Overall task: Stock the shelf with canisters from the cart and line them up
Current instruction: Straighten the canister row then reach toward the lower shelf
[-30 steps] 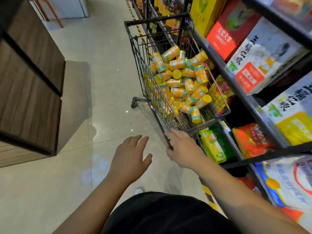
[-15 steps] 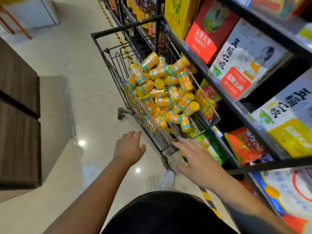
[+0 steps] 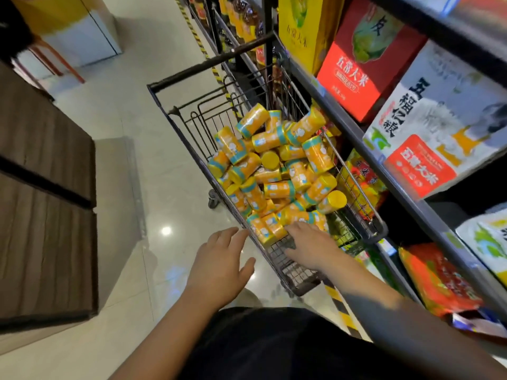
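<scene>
Reached farther into the cart [image 3: 296, 274] since half a second ago with the right hand [image 3: 311, 249]: fingers straight, gripping nothing, tips touching the nearest canisters [image 3: 264, 229]. Left hand [image 3: 219, 266] spread and empty just left of it, outside the wire side. Beyond the fingertips, more canisters piled loose, with the shelf [image 3: 395, 185] to the right.

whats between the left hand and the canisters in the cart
The cart's wire side wall. The left hand is outside it, above the floor; the canisters lie inside. The head view shows this.
</scene>
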